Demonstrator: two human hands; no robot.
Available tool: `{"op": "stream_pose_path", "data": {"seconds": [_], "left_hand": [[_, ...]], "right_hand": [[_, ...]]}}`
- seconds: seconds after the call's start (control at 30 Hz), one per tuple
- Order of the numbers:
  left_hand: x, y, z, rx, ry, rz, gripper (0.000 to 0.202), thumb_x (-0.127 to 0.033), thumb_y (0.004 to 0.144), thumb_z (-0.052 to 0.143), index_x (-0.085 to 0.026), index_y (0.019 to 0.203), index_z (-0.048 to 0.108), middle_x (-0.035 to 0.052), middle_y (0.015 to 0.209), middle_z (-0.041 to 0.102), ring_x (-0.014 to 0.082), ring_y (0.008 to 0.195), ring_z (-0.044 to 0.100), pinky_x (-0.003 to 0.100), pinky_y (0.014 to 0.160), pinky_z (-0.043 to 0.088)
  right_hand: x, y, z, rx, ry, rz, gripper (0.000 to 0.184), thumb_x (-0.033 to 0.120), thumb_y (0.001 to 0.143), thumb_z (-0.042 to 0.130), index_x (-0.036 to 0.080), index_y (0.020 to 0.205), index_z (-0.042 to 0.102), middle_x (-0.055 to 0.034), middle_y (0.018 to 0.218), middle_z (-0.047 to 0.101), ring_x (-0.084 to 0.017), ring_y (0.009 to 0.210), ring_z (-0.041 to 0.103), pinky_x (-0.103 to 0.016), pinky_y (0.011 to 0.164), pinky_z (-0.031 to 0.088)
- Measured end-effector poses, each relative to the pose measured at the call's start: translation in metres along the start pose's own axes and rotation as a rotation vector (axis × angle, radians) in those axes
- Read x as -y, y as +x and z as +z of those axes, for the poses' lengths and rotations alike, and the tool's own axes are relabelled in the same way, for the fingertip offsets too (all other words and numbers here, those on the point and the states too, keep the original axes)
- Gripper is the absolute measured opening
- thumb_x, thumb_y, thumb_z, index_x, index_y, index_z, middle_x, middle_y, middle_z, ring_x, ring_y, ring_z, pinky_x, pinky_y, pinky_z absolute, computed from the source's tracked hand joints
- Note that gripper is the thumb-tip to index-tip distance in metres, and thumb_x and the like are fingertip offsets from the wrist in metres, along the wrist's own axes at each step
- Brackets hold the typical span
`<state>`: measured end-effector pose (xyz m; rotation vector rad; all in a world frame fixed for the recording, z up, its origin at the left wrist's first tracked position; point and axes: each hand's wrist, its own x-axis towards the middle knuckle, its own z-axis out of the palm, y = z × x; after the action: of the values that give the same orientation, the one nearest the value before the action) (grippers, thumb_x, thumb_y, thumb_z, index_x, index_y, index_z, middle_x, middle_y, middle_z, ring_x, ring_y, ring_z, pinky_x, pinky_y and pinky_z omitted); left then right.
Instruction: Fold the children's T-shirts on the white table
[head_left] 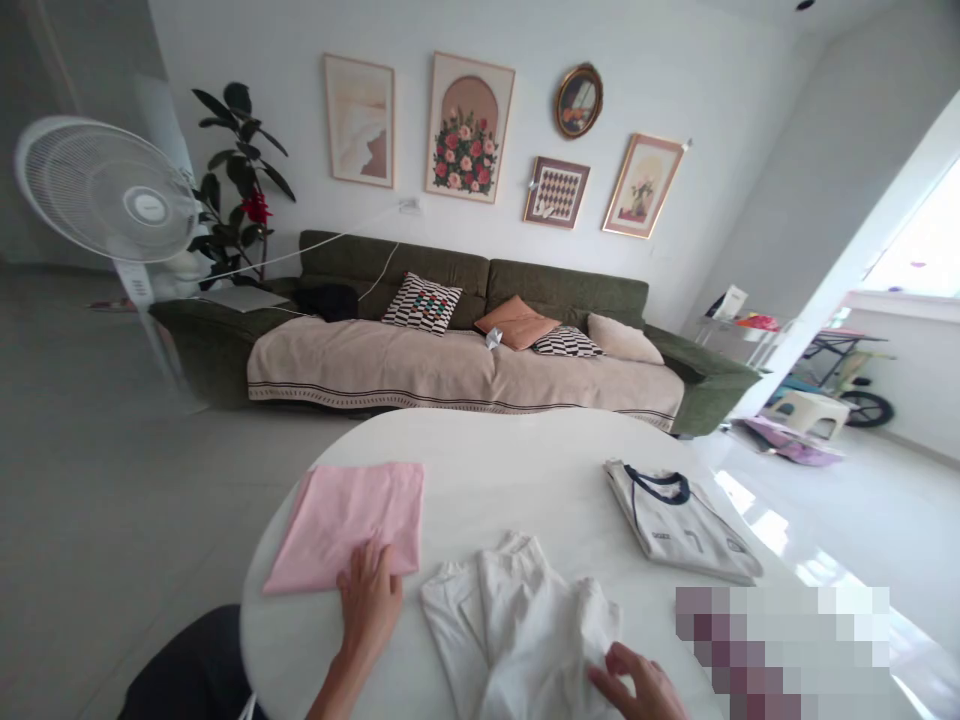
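My left hand (369, 598) is open, its fingers spread flat on the near edge of a folded pink cloth (352, 515) at the table's left. In front of me lies a white garment (517, 625), wrinkled and loosely laid out, its lower part cut off by the frame. At the garment's right edge is my right hand (637, 680), thumb and forefinger a little apart and bent, touching or nearly touching the fabric. A neatly folded white shirt (679, 525) with a dark collar and a number rests at the right side of the table.
The round white table (495, 450) fills the foreground. Behind it stands a green sofa (450, 260) with a beige cover and cushions. A white standing fan (112, 190) is at the left. A pixelated patch (780, 650) hides part of the table's right edge.
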<state>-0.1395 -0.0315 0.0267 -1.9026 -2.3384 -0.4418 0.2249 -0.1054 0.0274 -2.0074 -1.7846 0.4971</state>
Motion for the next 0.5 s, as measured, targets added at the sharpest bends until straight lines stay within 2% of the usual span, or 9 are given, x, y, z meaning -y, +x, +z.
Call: {"op": "stream_pose_path", "data": {"seconds": [0.03,0.1,0.17,0.2,0.27,0.33,0.43,0.5], "left_hand": [[-0.009,-0.002,-0.002,-0.001,-0.027,0.017,0.04,-0.012,0.082,0.035,-0.012,0.117,0.054,0.0161,0.131,0.046,0.0307,0.125,0.035,0.049,0.095,0.034],[-0.03,-0.009,-0.006,0.055,-0.138,0.157,0.041,-0.019,0.083,0.037,-0.013,0.122,0.05,0.0143,0.134,0.043,0.0269,0.128,0.032,0.044,0.1,0.031],[-0.054,-0.02,-0.009,0.216,-0.268,0.353,0.046,-0.027,0.08,0.045,-0.017,0.125,0.047,0.011,0.137,0.041,0.0247,0.129,0.031,0.04,0.102,0.03],[-0.064,-0.025,-0.01,0.301,-0.31,0.417,0.05,-0.03,0.077,0.049,-0.019,0.125,0.047,0.0102,0.137,0.041,0.0254,0.128,0.031,0.04,0.102,0.029],[-0.078,-0.032,-0.012,0.397,-0.342,0.45,0.053,-0.032,0.071,0.055,-0.022,0.122,0.05,0.0093,0.133,0.046,0.0273,0.125,0.035,0.043,0.101,0.028],[-0.084,-0.032,-0.013,0.39,-0.342,0.441,0.049,-0.028,0.069,0.053,-0.026,0.118,0.053,0.0069,0.123,0.053,0.0258,0.118,0.042,0.047,0.101,0.025],[-0.09,-0.02,-0.02,0.373,-0.328,0.426,0.051,-0.023,0.068,0.05,-0.031,0.119,0.05,0.0046,0.113,0.058,0.0248,0.111,0.045,0.056,0.1,0.016],[-0.104,-0.006,-0.033,0.409,-0.393,0.428,0.063,-0.024,0.065,0.054,-0.029,0.126,0.042,0.0078,0.12,0.053,0.0286,0.117,0.039,0.061,0.098,0.013]], "right_hand": [[0.001,0.005,-0.001,-0.022,-0.004,0.006,0.033,0.054,0.071,0.046,0.024,0.073,0.059,-0.0048,0.079,0.067,-0.024,0.079,0.062,-0.035,0.073,0.047],[0.011,0.018,-0.002,-0.102,-0.004,-0.026,0.036,0.045,0.075,0.043,0.021,0.098,0.057,-0.0092,0.102,0.064,-0.024,0.097,0.059,-0.036,0.084,0.044],[0.026,0.033,-0.002,-0.099,-0.04,-0.089,0.048,0.029,0.071,0.046,0.017,0.118,0.046,-0.0118,0.122,0.053,-0.023,0.113,0.05,-0.035,0.093,0.039],[0.033,0.039,-0.002,-0.061,-0.08,-0.109,0.057,0.021,0.066,0.048,0.016,0.122,0.043,-0.0124,0.125,0.05,-0.022,0.116,0.047,-0.034,0.095,0.037],[0.045,0.047,-0.005,0.054,-0.168,-0.11,0.064,0.012,0.058,0.05,0.013,0.121,0.045,-0.0131,0.117,0.056,-0.023,0.109,0.052,-0.032,0.09,0.039],[0.053,0.052,-0.012,0.122,-0.211,-0.096,0.055,0.009,0.055,0.051,0.012,0.11,0.054,-0.0118,0.1,0.063,-0.023,0.093,0.058,-0.03,0.078,0.043],[0.066,0.057,-0.04,0.088,-0.212,-0.125,0.03,0.011,0.061,0.052,0.017,0.089,0.062,-0.0087,0.086,0.064,-0.022,0.084,0.058,-0.029,0.071,0.041],[0.081,0.061,-0.068,0.055,-0.192,-0.191,0.022,0.013,0.069,0.049,0.02,0.086,0.062,-0.0057,0.085,0.063,-0.019,0.086,0.055,-0.027,0.075,0.039]]}}
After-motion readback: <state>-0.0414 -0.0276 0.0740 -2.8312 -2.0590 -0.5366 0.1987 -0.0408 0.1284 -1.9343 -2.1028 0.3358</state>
